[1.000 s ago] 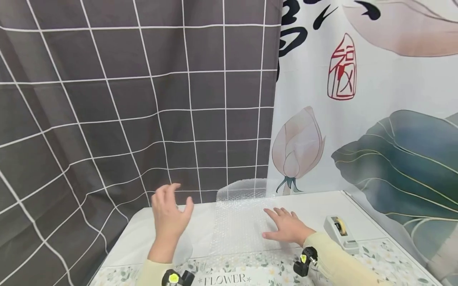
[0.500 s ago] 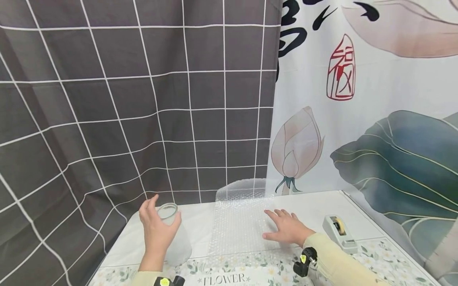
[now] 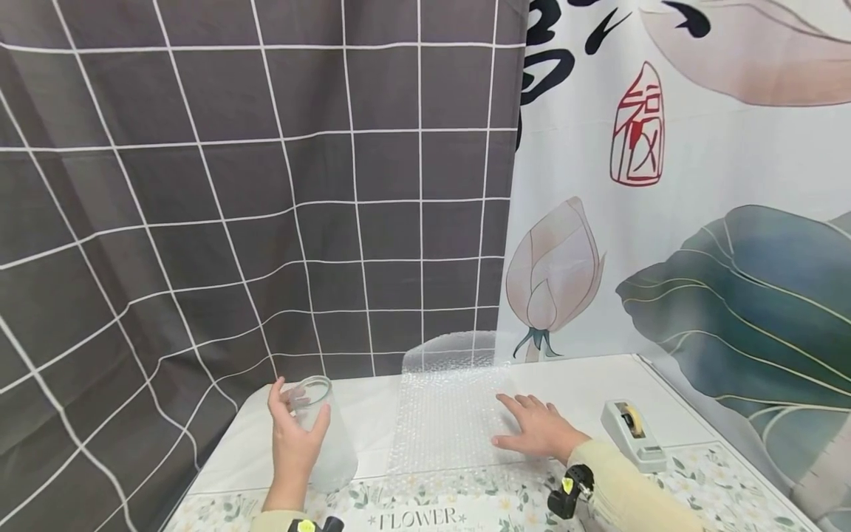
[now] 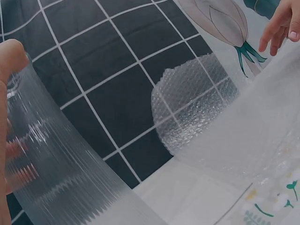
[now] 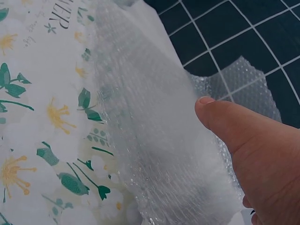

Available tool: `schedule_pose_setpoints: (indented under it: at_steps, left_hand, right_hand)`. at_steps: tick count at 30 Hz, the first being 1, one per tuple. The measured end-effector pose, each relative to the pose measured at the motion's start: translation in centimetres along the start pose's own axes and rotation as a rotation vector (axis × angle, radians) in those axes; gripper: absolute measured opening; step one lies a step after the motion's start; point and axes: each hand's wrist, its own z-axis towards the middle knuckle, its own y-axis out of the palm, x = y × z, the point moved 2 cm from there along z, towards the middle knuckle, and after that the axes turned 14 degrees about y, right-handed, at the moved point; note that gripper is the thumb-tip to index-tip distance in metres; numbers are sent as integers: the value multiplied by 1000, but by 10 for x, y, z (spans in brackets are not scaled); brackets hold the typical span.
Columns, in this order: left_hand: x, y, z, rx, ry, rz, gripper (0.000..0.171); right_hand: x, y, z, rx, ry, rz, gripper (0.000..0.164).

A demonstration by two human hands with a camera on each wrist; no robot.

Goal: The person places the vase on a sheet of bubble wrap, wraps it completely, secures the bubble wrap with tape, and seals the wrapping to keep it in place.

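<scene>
A tall clear ribbed glass vase [image 3: 336, 451] with a round rim stands upright at the left of the table. My left hand [image 3: 292, 440] is round its upper part, thumb on the near side and fingers behind. Through the ribbed glass [image 4: 70, 154] those fingers show in the left wrist view. A sheet of clear bubble wrap [image 3: 442, 421] lies flat in the middle, its far end curling up against the curtain. My right hand [image 3: 538, 428] rests at the right side of the sheet with its fingers spread and straight, and its thumb [image 5: 225, 117] overlaps the wrap in the right wrist view.
A white tape dispenser [image 3: 634, 436] with a yellow roll sits right of my right forearm. Behind the table [image 3: 572, 377] hang a dark grid curtain [image 3: 385, 236] and a white floral one [image 3: 718, 162]. A flower-print cloth [image 3: 705, 480] covers the near part.
My left hand has come down and to the left and closed round the vase, which now shows beside it. The right hand and bubble wrap stay nearly the same.
</scene>
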Motion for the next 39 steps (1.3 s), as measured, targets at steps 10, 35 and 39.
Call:
schedule_pose_setpoints:
  at_steps: [10, 35, 39]
  left_hand:
    - [-3, 1, -3, -86, -29, 88, 63]
    - [29, 8, 27, -70, -11, 29, 56]
    - [38, 16, 35, -85, -1, -6, 55]
  right_hand:
    - [5, 0, -2, 14, -12, 25, 84]
    - [-1, -1, -3, 32, -57, 59, 83]
    - [-2, -1, -2, 34, -69, 66, 84]
